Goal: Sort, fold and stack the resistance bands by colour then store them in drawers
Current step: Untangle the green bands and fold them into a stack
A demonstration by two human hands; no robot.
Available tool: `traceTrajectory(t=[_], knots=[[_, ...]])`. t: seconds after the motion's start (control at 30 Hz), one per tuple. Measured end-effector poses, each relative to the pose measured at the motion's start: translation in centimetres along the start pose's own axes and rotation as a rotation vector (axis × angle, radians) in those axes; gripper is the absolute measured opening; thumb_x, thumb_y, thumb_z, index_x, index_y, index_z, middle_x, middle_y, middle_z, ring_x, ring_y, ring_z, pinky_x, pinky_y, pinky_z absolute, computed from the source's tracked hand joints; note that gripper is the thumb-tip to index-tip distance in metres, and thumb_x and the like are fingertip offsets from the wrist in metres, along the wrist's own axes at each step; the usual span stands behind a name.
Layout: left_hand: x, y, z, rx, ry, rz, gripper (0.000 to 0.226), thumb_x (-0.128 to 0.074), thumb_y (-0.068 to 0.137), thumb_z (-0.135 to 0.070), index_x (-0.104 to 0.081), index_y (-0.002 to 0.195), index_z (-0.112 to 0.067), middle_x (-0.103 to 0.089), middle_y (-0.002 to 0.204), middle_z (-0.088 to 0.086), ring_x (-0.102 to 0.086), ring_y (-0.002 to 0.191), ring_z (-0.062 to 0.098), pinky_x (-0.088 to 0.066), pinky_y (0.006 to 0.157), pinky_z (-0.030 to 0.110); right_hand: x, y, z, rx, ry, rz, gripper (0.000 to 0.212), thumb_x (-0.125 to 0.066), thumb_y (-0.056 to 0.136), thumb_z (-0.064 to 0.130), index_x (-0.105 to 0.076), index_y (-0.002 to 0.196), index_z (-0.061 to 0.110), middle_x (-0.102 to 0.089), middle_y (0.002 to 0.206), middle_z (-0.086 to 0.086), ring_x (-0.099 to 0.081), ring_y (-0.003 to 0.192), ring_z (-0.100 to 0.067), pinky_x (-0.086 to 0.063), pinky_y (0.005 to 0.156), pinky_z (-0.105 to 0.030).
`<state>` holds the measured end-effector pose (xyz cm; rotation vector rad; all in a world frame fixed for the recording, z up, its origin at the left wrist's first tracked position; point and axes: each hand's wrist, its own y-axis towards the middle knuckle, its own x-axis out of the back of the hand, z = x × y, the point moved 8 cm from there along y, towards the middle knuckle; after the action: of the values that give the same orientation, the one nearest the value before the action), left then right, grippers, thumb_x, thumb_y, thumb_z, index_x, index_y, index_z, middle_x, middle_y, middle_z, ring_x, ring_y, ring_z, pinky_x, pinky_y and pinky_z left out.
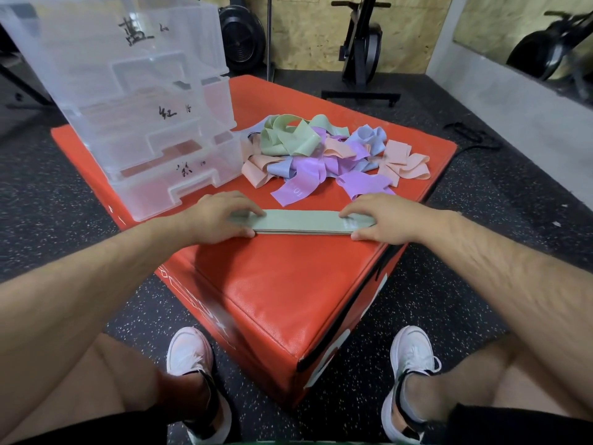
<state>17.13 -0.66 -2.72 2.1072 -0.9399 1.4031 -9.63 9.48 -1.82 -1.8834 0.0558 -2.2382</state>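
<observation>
A flat green resistance band [300, 221] lies stretched out on the red padded box [276, 284]. My left hand [218, 216] rests on its left end, fingers on top and thumb at the near edge. My right hand [388, 218] holds the right end the same way. Behind the band lies a loose pile of bands [324, 152] in green, purple, blue and peach. A clear plastic drawer unit [141, 101] with handwritten labels stands at the back left of the box; its drawers look closed.
The box sits on dark speckled gym flooring [481, 268]. An exercise bike stand [361, 59] and a black fan [242, 36] stand against the far wall. A black strap [471, 136] lies on the floor at the right. My knees and white shoes [192, 358] are below.
</observation>
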Motion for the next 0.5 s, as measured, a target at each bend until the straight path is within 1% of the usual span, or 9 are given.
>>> traceTrajectory(t=[0.1, 0.13, 0.2, 0.27, 0.33, 0.4, 0.43, 0.5], knots=[[0.3, 0.6, -0.2, -0.003, 0.031, -0.011, 0.062, -0.055, 0.062, -0.079, -0.058, 0.117, -0.05, -0.053, 0.118, -0.019, -0.049, 0.116, 0.003, -0.039, 0.104, 0.046, 0.8, 0.3, 0.5, 0.01, -0.057, -0.041, 0.06, -0.058, 0.079, 0.07, -0.054, 0.132, 0.043, -0.06, 0.128, 0.011, -0.051, 0.123, -0.016, -0.042, 0.105, -0.042], [0.5, 1.0, -0.5, -0.002, 0.028, -0.027, 0.066, -0.055, 0.063, -0.081, -0.059, 0.12, -0.047, -0.053, 0.118, -0.018, -0.05, 0.116, 0.004, -0.039, 0.105, 0.043, 1.1, 0.6, 0.8, 0.014, -0.061, -0.064, 0.061, -0.052, 0.078, 0.073, -0.054, 0.132, 0.044, -0.06, 0.129, 0.011, -0.05, 0.124, -0.017, -0.042, 0.105, -0.043], [1.0, 2.1, -1.1, -0.007, 0.025, -0.069, 0.07, -0.052, 0.065, -0.081, -0.059, 0.123, -0.043, -0.054, 0.12, -0.013, -0.052, 0.117, 0.009, -0.041, 0.105, 0.039, 2.2, 1.5, 1.9, 0.034, -0.056, -0.132, 0.055, -0.052, 0.086, 0.067, -0.054, 0.135, 0.042, -0.059, 0.134, 0.011, -0.046, 0.129, -0.017, -0.041, 0.107, -0.041], [1.6, 3.7, -2.0, -0.022, 0.053, -0.11, 0.072, -0.049, 0.068, -0.077, -0.06, 0.126, -0.036, -0.056, 0.123, -0.005, -0.053, 0.119, 0.017, -0.042, 0.104, 0.039, 3.4, 2.9, 3.4, 0.063, -0.038, -0.205, 0.048, -0.054, 0.093, 0.057, -0.055, 0.136, 0.037, -0.06, 0.132, 0.008, -0.043, 0.129, -0.018, -0.04, 0.107, -0.041], [2.4, 5.4, -2.7, -0.005, 0.094, -0.173, 0.059, -0.055, 0.076, -0.067, -0.062, 0.123, -0.031, -0.058, 0.123, -0.001, -0.053, 0.12, 0.021, -0.043, 0.101, 0.04, 4.5, 4.4, 4.6, 0.063, -0.003, -0.257, 0.044, -0.053, 0.095, 0.052, -0.057, 0.135, 0.035, -0.062, 0.128, 0.003, -0.04, 0.129, -0.02, -0.04, 0.105, -0.043], [3.0, 7.4, -3.0, 0.032, 0.115, -0.235, 0.047, -0.062, 0.087, -0.052, -0.061, 0.126, -0.027, -0.056, 0.13, -0.001, -0.049, 0.126, 0.02, -0.039, 0.105, 0.038, 5.1, 6.2, 5.3, 0.051, -0.002, -0.294, 0.038, -0.051, 0.096, 0.048, -0.06, 0.131, 0.034, -0.063, 0.124, 0.002, -0.041, 0.127, -0.022, -0.039, 0.103, -0.042], [3.0, 8.5, -2.7, 0.053, 0.106, -0.245, 0.048, -0.061, 0.088, -0.05, -0.06, 0.128, -0.025, -0.055, 0.133, -0.001, -0.047, 0.128, 0.02, -0.037, 0.107, 0.037, 5.2, 7.1, 5.5, 0.043, -0.024, -0.305, 0.036, -0.05, 0.097, 0.047, -0.061, 0.128, 0.033, -0.063, 0.123, 0.003, -0.042, 0.124, -0.023, -0.038, 0.102, -0.04], [3.0, 10.3, -2.3, 0.068, 0.096, -0.231, 0.054, -0.056, 0.087, -0.056, -0.058, 0.129, -0.023, -0.054, 0.134, 0.0, -0.046, 0.13, 0.022, -0.035, 0.109, 0.038, 5.3, 9.1, 5.2, 0.009, -0.05, -0.315, 0.034, -0.047, 0.098, 0.046, -0.062, 0.125, 0.032, -0.062, 0.126, 0.005, -0.042, 0.122, -0.025, -0.035, 0.1, -0.041]])
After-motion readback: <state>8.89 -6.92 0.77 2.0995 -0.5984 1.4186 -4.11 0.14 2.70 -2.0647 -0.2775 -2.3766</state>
